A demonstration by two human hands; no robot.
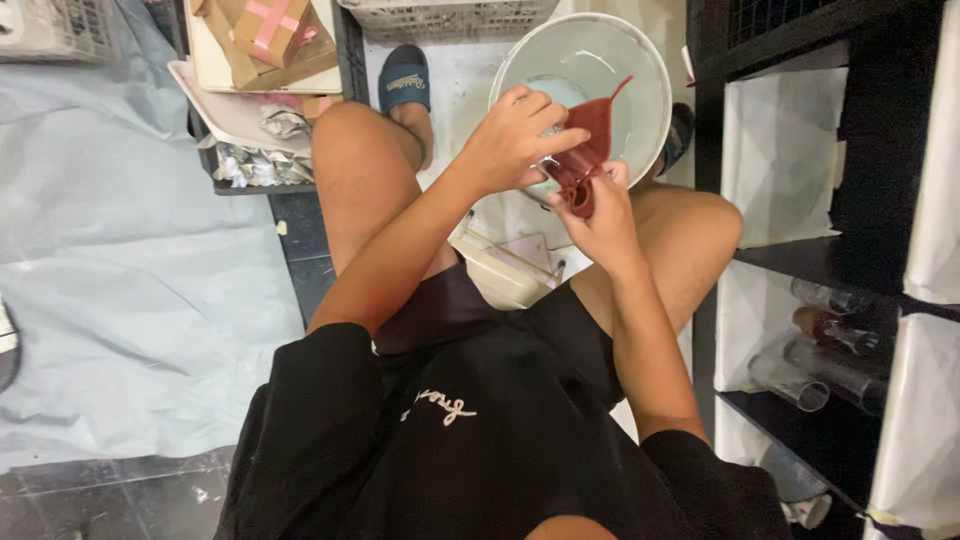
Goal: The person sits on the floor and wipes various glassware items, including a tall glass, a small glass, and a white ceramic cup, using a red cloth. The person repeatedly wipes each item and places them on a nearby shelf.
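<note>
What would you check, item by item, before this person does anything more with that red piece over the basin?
1. Left hand grips the red piece: ok, fingers wrap its upper part.
2. Right hand supports it from below: ok, holding the darker lower end.
3. Piece is over the white basin: ok.
4. Basin contents: cannot tell; the inside looks pale and wet.
5. Basin stands steady on the floor between the feet: cannot tell.
6. Glass tubes on the black shelf clear of the elbow: ok, apart.
</note>
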